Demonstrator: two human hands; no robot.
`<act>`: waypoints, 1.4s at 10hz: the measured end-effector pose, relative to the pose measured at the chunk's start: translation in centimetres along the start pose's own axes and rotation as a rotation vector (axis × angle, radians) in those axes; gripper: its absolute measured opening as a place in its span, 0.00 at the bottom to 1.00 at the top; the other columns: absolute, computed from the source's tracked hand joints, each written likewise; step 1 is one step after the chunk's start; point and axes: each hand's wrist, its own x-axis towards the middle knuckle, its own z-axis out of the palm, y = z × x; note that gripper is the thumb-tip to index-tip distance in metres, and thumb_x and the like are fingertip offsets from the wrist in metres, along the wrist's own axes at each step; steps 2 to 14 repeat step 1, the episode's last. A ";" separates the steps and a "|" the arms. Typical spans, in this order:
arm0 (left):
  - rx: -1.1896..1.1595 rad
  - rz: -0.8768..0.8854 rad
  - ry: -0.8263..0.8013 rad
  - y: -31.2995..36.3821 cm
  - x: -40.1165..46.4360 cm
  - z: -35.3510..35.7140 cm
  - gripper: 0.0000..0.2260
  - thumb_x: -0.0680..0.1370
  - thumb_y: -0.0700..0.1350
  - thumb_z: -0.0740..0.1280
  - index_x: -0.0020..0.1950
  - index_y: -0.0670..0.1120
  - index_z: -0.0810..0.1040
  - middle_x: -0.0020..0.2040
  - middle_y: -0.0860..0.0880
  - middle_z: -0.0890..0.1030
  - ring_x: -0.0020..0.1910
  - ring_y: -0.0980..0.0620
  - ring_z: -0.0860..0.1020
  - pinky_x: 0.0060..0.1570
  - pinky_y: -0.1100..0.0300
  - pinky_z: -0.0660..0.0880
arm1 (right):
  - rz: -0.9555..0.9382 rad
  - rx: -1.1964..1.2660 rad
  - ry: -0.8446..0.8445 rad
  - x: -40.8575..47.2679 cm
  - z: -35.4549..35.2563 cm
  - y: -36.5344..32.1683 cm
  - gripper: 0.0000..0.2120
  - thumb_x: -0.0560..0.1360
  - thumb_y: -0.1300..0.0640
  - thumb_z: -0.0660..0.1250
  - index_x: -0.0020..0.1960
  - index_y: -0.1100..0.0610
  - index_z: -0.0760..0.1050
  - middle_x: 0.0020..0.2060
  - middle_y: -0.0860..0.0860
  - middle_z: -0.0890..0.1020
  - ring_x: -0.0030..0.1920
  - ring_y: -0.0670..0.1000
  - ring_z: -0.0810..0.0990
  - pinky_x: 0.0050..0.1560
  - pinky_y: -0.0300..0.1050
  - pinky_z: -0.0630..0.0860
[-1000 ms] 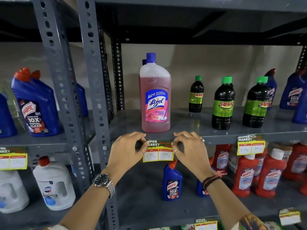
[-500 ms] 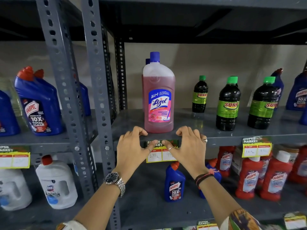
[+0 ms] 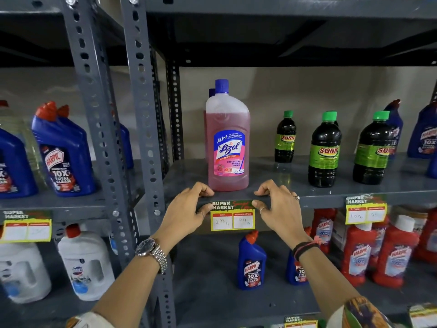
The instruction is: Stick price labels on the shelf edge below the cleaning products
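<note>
A yellow and green price label (image 3: 233,217) with two white price boxes hangs on the grey shelf edge (image 3: 319,201), right below the pink Lizol bottle (image 3: 228,143). My left hand (image 3: 186,209) pinches the label's top left corner against the edge, thumb on the front and fingers curled over the shelf top. My right hand (image 3: 279,207) does the same at the top right corner. The label's lower half hangs below the edge.
Dark Sunny bottles (image 3: 325,150) stand to the right above another label (image 3: 366,210). A third label (image 3: 26,227) hangs on the left rack under blue Harpic bottles (image 3: 63,152). Perforated grey uprights (image 3: 144,138) divide the racks. Blue (image 3: 251,263) and red bottles (image 3: 357,254) fill the shelf below.
Both hands went from holding the label by its sides to hooking over the shelf top, thumbs pressing its upper corners. The label now sits against the edge.
</note>
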 end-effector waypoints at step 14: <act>-0.075 -0.012 -0.057 -0.3 -0.5 -0.7 0.12 0.76 0.45 0.68 0.56 0.56 0.70 0.60 0.57 0.78 0.59 0.59 0.75 0.57 0.54 0.75 | 0.016 0.056 -0.022 0.1 -1.0 -0.7 0.12 0.70 0.56 0.72 0.47 0.49 0.69 0.47 0.47 0.83 0.51 0.50 0.79 0.54 0.52 0.73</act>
